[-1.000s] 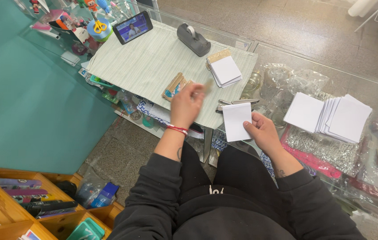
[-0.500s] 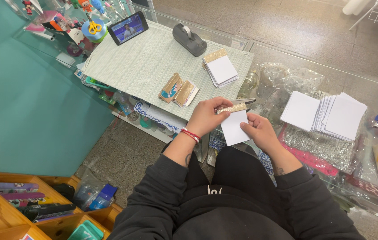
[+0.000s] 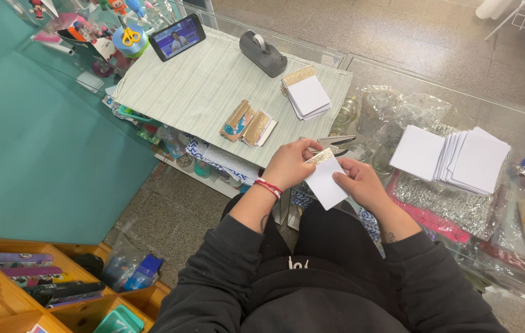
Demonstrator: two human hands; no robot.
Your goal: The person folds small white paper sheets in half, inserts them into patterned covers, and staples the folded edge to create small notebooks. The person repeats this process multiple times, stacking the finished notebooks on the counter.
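Both hands hold a small white paper packet (image 3: 326, 183) over my lap, in front of a glass counter. My left hand (image 3: 289, 163) pinches a gold glitter strip (image 3: 320, 156) along the packet's top edge. My right hand (image 3: 361, 184) grips the packet's right side. A metal stapler (image 3: 334, 143) lies on the counter edge just behind my hands. On the striped mat (image 3: 201, 86) lie a few gold-topped pieces (image 3: 249, 124) and a stack of finished white packets (image 3: 307, 94).
A fanned pile of white paper squares (image 3: 454, 154) lies on the glass (image 3: 521, 123) to the right. A grey tape dispenser (image 3: 263, 53), a phone (image 3: 177, 37) and a scissors cup (image 3: 130, 39) stand at the mat's far side. Wooden trays (image 3: 3, 290) sit at lower left.
My left hand came back from the gold-topped pieces on the mat with a gold strip and set it on the top edge of the white packet held by my right hand.
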